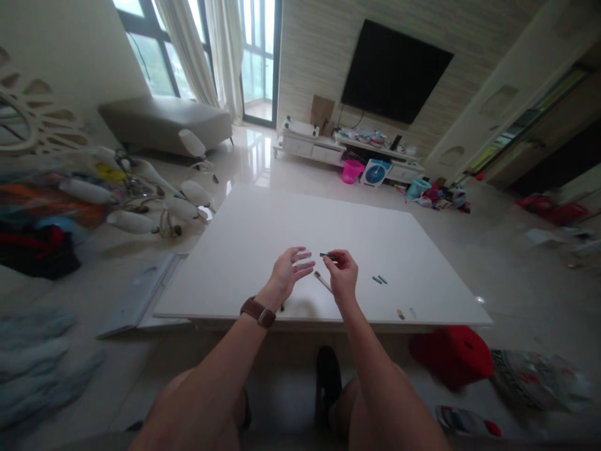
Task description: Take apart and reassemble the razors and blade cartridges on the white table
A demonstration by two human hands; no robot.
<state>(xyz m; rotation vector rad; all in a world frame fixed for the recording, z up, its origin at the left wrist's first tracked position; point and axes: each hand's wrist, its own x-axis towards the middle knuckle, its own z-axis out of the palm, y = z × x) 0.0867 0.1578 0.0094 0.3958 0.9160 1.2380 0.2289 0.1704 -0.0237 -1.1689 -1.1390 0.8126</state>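
Note:
My left hand hovers above the white table, fingers spread and holding nothing; a brown watch strap is on its wrist. My right hand is just to its right, fingers pinched on a small dark stick-like piece that points toward the left hand. A pale thin stick shows below and between the hands; whether the right hand also holds it is unclear. Two small teal pieces lie on the table to the right of my right hand. Two tiny pale bits sit near the table's front edge.
A chandelier with white shades lies on the floor at the left. A red stool stands under the table's right front corner. A TV and low cabinet are at the back, with a pink basket and clutter on the floor.

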